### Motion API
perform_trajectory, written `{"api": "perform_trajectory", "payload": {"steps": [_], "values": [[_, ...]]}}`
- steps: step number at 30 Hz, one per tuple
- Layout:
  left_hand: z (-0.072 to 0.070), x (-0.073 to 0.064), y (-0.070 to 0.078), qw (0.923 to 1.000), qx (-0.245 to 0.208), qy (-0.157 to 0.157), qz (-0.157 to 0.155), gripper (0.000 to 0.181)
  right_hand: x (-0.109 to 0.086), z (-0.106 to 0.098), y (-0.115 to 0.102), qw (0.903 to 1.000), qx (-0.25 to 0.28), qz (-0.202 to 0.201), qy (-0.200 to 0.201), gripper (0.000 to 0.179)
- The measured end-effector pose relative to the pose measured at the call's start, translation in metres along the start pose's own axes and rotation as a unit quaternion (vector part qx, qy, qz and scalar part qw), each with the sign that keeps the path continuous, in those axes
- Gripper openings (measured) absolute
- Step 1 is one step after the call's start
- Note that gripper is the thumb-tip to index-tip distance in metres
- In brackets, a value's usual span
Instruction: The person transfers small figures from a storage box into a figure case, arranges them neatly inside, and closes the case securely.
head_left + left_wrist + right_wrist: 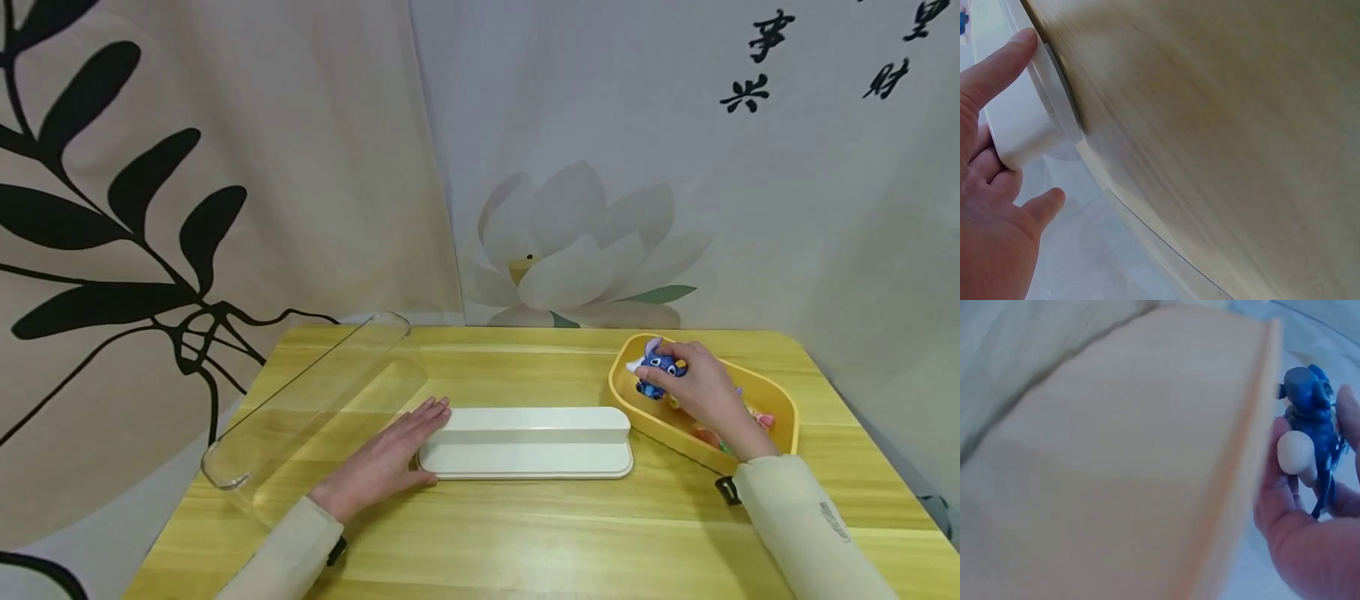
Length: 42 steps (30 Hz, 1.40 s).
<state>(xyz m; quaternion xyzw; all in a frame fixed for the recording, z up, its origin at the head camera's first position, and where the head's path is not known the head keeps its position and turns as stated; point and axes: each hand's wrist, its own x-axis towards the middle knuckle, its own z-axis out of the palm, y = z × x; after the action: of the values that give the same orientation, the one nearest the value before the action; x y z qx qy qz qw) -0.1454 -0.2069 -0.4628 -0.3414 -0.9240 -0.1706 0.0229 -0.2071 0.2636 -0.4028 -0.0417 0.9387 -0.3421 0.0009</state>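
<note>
A white stepped base (525,454), long with rounded corners, lies flat on the wooden table. My left hand (386,458) grips its left end, thumb at the front corner and fingers over the back corner. In the left wrist view the thumb and fingers of that hand (997,181) span the end of the white base (1022,119). My right hand (705,387) pinches a small blue big-eared figurine (651,383) above the yellow tray (783,412). In the right wrist view the blue figurine (1310,412), with a white rounded part, sits between thumb and fingers.
Several small colourful toys (761,418) lie in the yellow tray, partly hidden by my right hand and wrist. A clear, long transparent cover (315,400) lies slantwise at the table's left. Behind the table (525,542) hangs a printed curtain (600,125).
</note>
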Motion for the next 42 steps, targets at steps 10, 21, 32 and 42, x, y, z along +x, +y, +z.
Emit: {"api": "perform_trajectory", "payload": {"steps": [10,21,32,42], "values": [[0.001,-0.003,0.000,1.0000,-0.001,0.002,-0.001,0.095,-0.018,0.004,-0.021,0.9988,0.017,-0.038,-0.027,0.065],[0.000,-0.003,0.000,1.0000,-0.003,0.004,-0.002,0.095,-0.034,0.018,-0.051,0.9923,0.070,-0.066,-0.077,0.053],[-0.002,-0.003,0.001,0.9999,-0.013,-0.003,-0.007,0.094,-0.048,0.049,-0.086,0.9767,0.140,-0.146,-0.072,0.038],[-0.002,-0.001,0.002,0.9990,-0.031,-0.013,-0.028,0.095,-0.051,0.079,-0.117,0.9694,0.146,-0.192,-0.045,0.038]]}}
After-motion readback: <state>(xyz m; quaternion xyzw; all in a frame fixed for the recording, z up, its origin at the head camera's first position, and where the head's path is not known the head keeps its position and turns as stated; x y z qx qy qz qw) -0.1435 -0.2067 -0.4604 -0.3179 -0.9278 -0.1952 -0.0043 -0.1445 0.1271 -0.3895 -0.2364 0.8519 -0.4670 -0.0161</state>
